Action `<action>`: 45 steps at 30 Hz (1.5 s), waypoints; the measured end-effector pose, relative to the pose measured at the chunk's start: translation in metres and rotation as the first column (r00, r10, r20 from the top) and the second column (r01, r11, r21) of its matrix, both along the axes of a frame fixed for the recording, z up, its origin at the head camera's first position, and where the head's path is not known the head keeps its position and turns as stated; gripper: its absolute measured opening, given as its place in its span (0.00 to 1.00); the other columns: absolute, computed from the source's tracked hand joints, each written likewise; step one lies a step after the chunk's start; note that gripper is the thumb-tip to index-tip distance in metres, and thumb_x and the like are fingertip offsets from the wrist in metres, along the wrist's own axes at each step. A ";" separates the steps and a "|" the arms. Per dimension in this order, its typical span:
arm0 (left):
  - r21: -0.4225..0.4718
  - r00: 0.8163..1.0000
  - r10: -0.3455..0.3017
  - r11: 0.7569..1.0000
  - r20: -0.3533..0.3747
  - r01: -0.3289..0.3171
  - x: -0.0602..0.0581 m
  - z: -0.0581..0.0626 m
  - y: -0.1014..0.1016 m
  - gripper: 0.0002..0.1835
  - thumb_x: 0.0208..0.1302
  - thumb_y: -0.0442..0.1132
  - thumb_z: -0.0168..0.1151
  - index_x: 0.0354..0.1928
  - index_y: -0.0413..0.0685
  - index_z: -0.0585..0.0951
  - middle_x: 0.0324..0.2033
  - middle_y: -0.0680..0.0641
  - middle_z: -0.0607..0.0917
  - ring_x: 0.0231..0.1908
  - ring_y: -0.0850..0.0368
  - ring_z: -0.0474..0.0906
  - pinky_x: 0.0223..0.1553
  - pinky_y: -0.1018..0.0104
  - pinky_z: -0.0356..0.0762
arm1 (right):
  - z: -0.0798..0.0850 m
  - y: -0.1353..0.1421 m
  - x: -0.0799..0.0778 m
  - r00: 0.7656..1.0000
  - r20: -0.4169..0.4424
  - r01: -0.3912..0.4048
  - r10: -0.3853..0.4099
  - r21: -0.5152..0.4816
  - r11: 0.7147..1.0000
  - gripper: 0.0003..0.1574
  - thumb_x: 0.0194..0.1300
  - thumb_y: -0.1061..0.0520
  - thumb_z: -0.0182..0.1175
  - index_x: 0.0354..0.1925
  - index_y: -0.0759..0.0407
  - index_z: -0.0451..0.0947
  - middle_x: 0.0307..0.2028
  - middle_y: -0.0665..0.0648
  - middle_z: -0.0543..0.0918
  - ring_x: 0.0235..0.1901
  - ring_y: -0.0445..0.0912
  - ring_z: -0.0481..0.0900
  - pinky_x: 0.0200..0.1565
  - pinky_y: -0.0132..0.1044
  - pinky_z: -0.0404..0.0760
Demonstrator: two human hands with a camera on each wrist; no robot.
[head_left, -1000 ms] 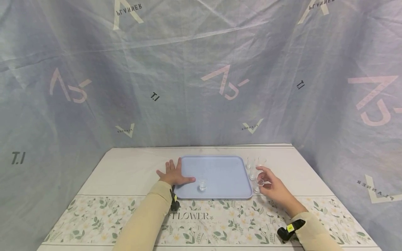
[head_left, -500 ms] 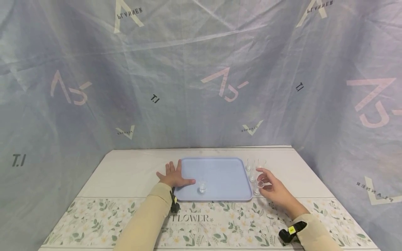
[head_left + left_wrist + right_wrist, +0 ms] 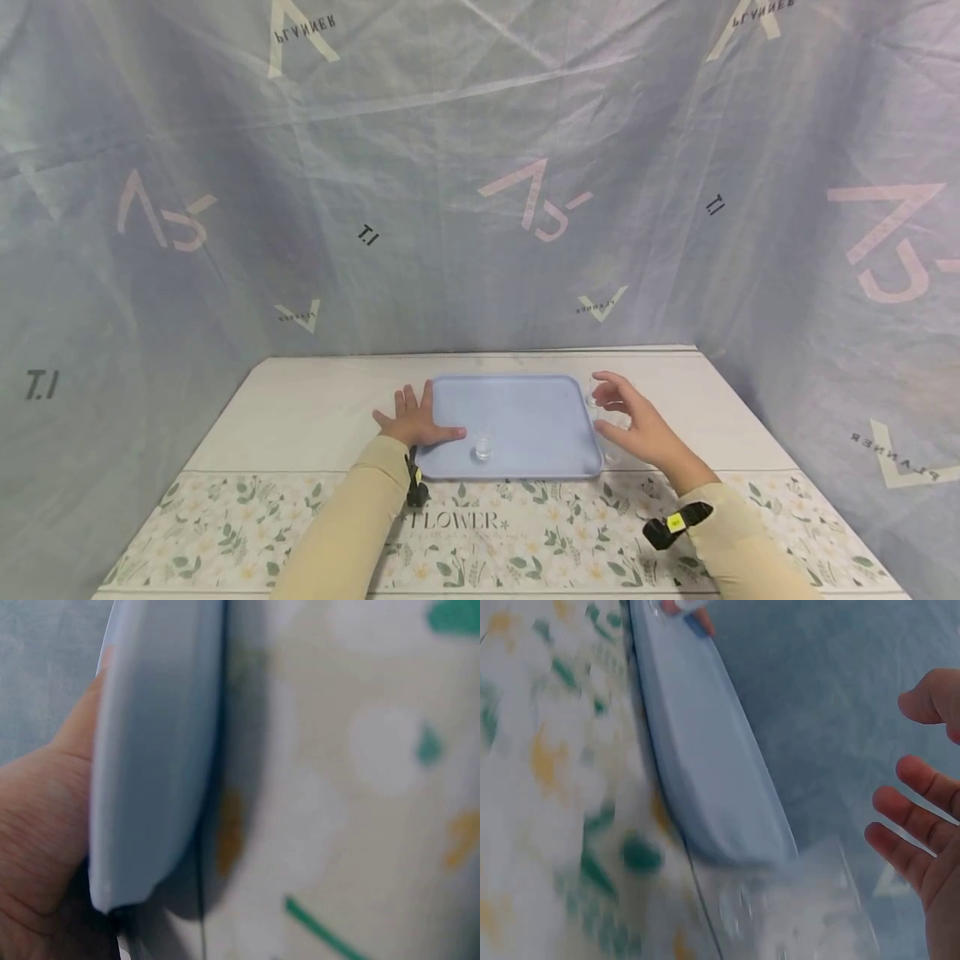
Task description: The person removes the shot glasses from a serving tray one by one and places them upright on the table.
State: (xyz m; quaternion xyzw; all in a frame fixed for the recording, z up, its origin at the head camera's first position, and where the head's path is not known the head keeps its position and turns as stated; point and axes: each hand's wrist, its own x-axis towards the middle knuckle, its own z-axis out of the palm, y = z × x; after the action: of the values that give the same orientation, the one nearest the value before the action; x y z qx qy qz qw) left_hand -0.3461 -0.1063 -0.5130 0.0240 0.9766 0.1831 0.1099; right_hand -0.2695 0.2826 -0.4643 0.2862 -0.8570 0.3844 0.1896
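A light blue tray lies on the table, with one small clear glass standing near its front left. My left hand rests at the tray's left edge, fingers spread straight and thumb reaching over the rim. Beyond the right rim my right hand hovers above several clear glasses, its fingers parted and nothing held between them. One of these glasses shows past the fingers; the rest are partly hidden or faint. In the right wrist view, blurred clear glasses stand by the tray's end, apart from the fingertips.
A white cloth with a flowered band covers the table. Grey printed fabric hangs behind it and along both sides.
My right hand has let go of the front glass by the tray's right rim. It has moved back and slightly left, with the fingers opening. My left hand stays in place.
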 end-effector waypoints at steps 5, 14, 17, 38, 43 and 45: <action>0.012 1.000 -0.006 1.000 -0.009 0.006 0.001 0.003 -0.001 0.73 0.43 0.81 0.65 0.82 0.50 0.43 0.78 0.29 0.40 0.77 0.32 0.32 0.63 0.18 0.27 | 0.002 -0.028 -0.010 0.995 0.055 -0.086 0.087 -0.034 0.996 0.48 0.57 0.73 0.69 0.72 0.63 0.61 0.49 0.60 0.78 0.50 0.60 0.80 0.54 0.60 0.78; -0.002 1.000 -0.012 1.000 -0.010 0.012 0.009 0.013 0.001 0.68 0.50 0.76 0.65 0.82 0.49 0.44 0.78 0.29 0.42 0.78 0.32 0.35 0.64 0.19 0.33 | 0.021 -0.085 -0.003 0.957 0.165 -0.217 0.238 -0.131 0.967 0.45 0.59 0.73 0.68 0.71 0.71 0.60 0.54 0.71 0.75 0.54 0.70 0.77 0.56 0.65 0.75; -0.014 1.000 -0.012 1.000 -0.003 0.012 0.007 0.011 0.001 0.68 0.50 0.77 0.64 0.82 0.49 0.43 0.78 0.30 0.41 0.78 0.33 0.34 0.64 0.19 0.31 | 0.017 -0.099 -0.005 0.940 0.198 -0.245 0.277 -0.174 0.954 0.46 0.59 0.73 0.68 0.71 0.70 0.59 0.55 0.74 0.74 0.54 0.71 0.77 0.55 0.67 0.75; -0.022 1.000 0.004 1.000 -0.006 -0.004 -0.018 -0.023 -0.004 0.76 0.40 0.86 0.61 0.82 0.54 0.38 0.79 0.32 0.36 0.78 0.34 0.28 0.63 0.18 0.26 | -0.013 -0.149 -0.004 0.871 0.328 -0.272 0.366 -0.298 0.915 0.50 0.58 0.74 0.68 0.73 0.67 0.55 0.55 0.82 0.71 0.53 0.74 0.75 0.53 0.69 0.76; -0.032 1.000 0.004 0.999 -0.002 -0.004 -0.020 -0.025 -0.005 0.76 0.39 0.86 0.61 0.82 0.58 0.36 0.79 0.33 0.35 0.78 0.35 0.27 0.63 0.18 0.27 | -0.015 -0.154 -0.001 0.888 0.312 -0.259 0.338 -0.268 0.928 0.48 0.59 0.73 0.67 0.72 0.71 0.55 0.53 0.80 0.73 0.52 0.72 0.77 0.53 0.67 0.77; -0.024 1.000 0.003 1.000 -0.011 -0.003 -0.020 -0.025 -0.004 0.76 0.40 0.85 0.62 0.82 0.57 0.37 0.78 0.32 0.36 0.77 0.34 0.28 0.63 0.18 0.27 | -0.015 -0.156 -0.001 0.892 0.310 -0.251 0.329 -0.266 0.931 0.47 0.59 0.74 0.67 0.72 0.71 0.56 0.52 0.79 0.74 0.52 0.72 0.78 0.53 0.67 0.77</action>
State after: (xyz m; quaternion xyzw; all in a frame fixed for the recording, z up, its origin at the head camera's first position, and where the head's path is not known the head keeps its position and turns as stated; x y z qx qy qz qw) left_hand -0.3661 -0.1103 -0.5375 0.0224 0.9793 0.1716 0.1048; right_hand -0.2702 0.1270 -0.4796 0.3159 -0.7765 0.5452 0.0052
